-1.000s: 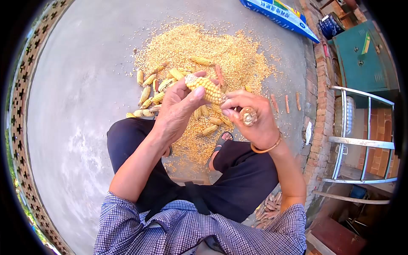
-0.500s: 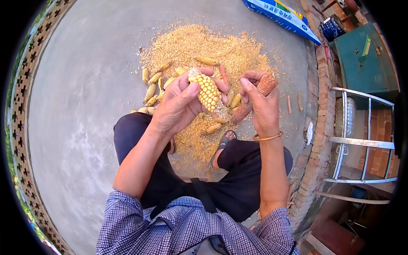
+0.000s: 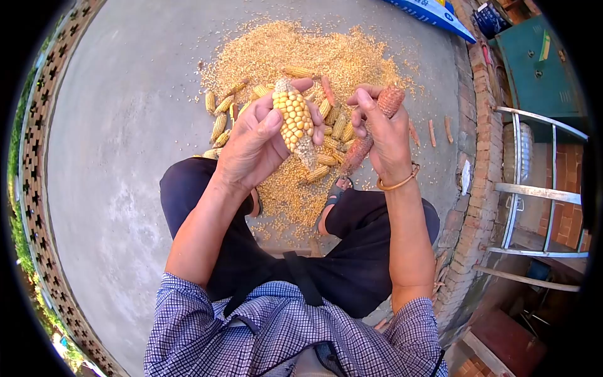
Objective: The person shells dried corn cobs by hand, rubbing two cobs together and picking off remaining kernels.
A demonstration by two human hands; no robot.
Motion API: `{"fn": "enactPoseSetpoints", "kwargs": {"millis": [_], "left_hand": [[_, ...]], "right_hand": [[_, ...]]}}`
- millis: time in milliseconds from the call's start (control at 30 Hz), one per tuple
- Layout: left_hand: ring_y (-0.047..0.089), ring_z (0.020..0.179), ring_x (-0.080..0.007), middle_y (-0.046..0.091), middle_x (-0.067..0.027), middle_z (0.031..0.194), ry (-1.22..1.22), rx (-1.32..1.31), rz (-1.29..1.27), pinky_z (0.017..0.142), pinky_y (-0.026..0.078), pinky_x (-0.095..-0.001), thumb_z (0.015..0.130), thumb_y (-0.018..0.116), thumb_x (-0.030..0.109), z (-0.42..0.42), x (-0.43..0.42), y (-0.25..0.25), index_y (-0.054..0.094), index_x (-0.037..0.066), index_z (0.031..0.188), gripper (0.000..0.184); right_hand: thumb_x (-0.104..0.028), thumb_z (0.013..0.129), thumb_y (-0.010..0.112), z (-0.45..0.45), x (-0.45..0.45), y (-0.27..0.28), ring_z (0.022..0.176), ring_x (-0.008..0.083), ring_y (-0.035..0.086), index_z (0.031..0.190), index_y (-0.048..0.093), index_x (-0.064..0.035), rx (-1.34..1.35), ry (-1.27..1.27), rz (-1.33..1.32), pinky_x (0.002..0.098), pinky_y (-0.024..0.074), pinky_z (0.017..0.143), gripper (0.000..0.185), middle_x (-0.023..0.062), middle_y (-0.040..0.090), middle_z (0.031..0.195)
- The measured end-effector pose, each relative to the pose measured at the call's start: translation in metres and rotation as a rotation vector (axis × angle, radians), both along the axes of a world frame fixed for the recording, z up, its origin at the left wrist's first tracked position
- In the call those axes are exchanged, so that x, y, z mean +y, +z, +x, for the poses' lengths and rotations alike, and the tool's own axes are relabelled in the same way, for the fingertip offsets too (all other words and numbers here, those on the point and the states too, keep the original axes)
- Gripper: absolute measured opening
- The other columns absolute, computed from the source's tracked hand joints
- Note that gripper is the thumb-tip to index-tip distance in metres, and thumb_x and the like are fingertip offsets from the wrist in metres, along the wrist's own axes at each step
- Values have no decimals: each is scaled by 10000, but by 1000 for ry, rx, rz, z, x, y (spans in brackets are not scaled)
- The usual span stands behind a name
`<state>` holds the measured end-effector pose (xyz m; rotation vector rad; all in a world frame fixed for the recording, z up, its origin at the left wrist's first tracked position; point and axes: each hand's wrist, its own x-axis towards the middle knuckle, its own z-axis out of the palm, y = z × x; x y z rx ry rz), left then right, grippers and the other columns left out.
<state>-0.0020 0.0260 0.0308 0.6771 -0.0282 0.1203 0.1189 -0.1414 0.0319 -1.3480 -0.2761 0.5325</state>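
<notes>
My left hand [image 3: 254,141] is closed around an ear of corn [image 3: 293,119]. Yellow kernels cover the ear's middle, while both ends are bare and whitish. A reddish, bare corncob [image 3: 391,100] is gripped in my right hand [image 3: 386,141]; it sticks out above and below the fingers, its middle hidden by them. The two hands are apart, held over the ground in front of my knees. Beneath them lie several unshelled ears [image 3: 220,125] and a wide spread of loose kernels [image 3: 276,53].
Bare cobs [image 3: 432,133] lie on the concrete floor [image 3: 113,157] to the right. A blue and white sack [image 3: 433,17] is at the top. Along the right run a low brick edge [image 3: 480,169], a metal frame [image 3: 540,191] and a green cabinet [image 3: 534,69].
The view has shifted slightly, so the corn pile appears higher. The ear in my left hand has turned more upright and sits a little farther from my right hand. Both grips stay.
</notes>
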Motion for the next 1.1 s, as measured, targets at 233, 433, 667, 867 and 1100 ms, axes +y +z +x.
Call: {"fn": "enactPoseSetpoints", "kwargs": {"millis": [233, 433, 667, 867, 1100], "left_hand": [[601, 888, -216, 610, -151, 1018, 72, 48, 142, 773, 510, -319, 875, 703, 384, 4, -5, -3, 373, -24, 1402, 743], [614, 1015, -158, 618, -118, 1133, 130, 46, 354, 840, 517, -300, 910, 677, 227, 0, -11, -8, 397, -41, 1392, 619], [601, 1066, -147, 599, -129, 1216, 185, 126, 605, 855, 526, -285, 875, 714, 107, -1, -19, -16, 448, -66, 1341, 563], [566, 1160, -179, 588, -117, 1243, 271, 52, 910, 991, 460, -319, 839, 721, 12, 2, -23, -27, 428, -60, 1380, 620], [659, 946, -262, 665, -164, 1039, 356, -20, 1279, 820, 503, -351, 798, 764, 105, 0, -25, -20, 535, 31, 1305, 561]], "right_hand": [[-201, 951, 630, -8, 6, 6, 571, 56, 506, 1020, 612, -15, 2, 38, 60, 201, 385, 493, 199, 36, 611, 756], [-207, 970, 590, -21, 9, 9, 654, 68, 543, 1062, 601, -3, -59, 70, 66, 217, 409, 533, 224, 58, 638, 860], [-211, 956, 596, -29, 17, 3, 788, 72, 581, 1008, 621, 1, -237, -9, 120, 418, 144, 1188, 220, 26, 639, 831], [-202, 959, 583, -31, 21, 3, 909, 81, 582, 1039, 609, 7, -223, -57, 162, 429, 143, 1203, 225, 55, 648, 954], [-183, 970, 567, -36, 23, -8, 869, 81, 575, 1002, 600, 10, -304, -89, 127, 450, 185, 1194, 199, 39, 621, 891]]}}
